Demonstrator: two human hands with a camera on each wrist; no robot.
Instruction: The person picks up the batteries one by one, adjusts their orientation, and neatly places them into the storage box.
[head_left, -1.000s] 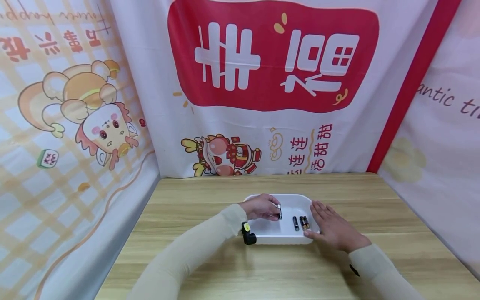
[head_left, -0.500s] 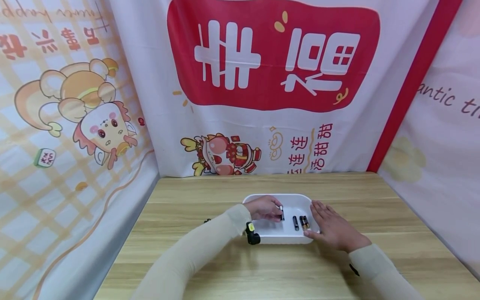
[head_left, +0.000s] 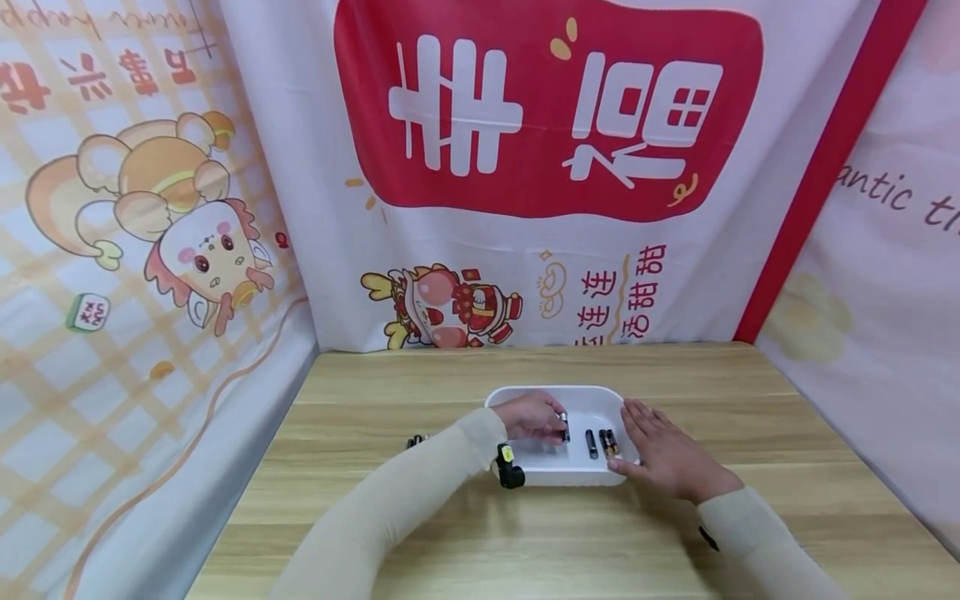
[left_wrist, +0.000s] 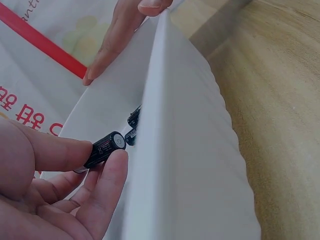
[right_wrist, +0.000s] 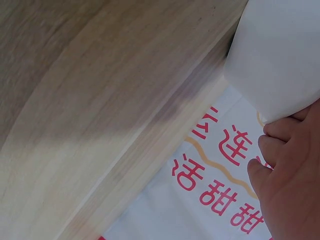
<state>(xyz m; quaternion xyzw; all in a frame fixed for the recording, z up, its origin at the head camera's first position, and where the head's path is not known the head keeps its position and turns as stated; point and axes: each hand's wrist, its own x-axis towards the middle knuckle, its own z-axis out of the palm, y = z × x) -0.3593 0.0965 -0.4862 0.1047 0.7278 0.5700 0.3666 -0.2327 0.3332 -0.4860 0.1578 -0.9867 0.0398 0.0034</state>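
Observation:
My left hand pinches a black battery between thumb and fingers, inside a white plastic tray. In the left wrist view, the battery's flat silver end faces outward. To its right in the tray lie a dark battery and a pair of batteries with copper-coloured ends. My right hand rests along the tray's right end, fingers straight and thumb at the near corner. In the right wrist view, the fingers lie at the tray's outer wall.
Small dark cylinders lie on the wooden table left of the tray, partly hidden by my left sleeve. A printed cloth hangs behind the table, with more cloth at both sides.
My left hand has moved slightly right with the battery, lower in the tray. The small dark cylinders left of the tray have come into view. The right hand stays put.

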